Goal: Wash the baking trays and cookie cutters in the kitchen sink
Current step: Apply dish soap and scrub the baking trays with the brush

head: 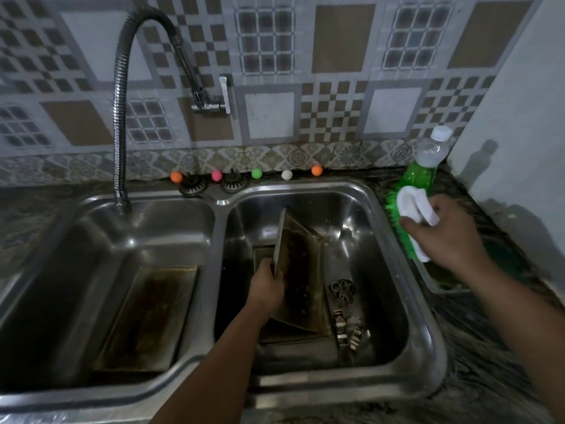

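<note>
My left hand (266, 286) grips the edge of a stained baking tray (301, 270) and holds it tilted up on its side in the right basin (379, 240) of the steel sink. Another tray (290, 336) lies flat under it. Several metal cookie cutters lie beside them, among them a gingerbread-man cutter (342, 290) and loose cutters (350, 330). A third dirty tray (149, 316) rests in the left basin (101, 237). Over the counter on the right, my right hand (443, 231) holds a scrub brush (406, 218) with a white handle and green bristles.
A bottle of green dish soap (423, 166) stands on the counter at the back right. The flexible tap (122, 117) hangs over the left basin. Two drain strainers (192, 185) and several small coloured balls (256, 173) line the sink's back edge. A dark tray (443, 276) sits right of the sink.
</note>
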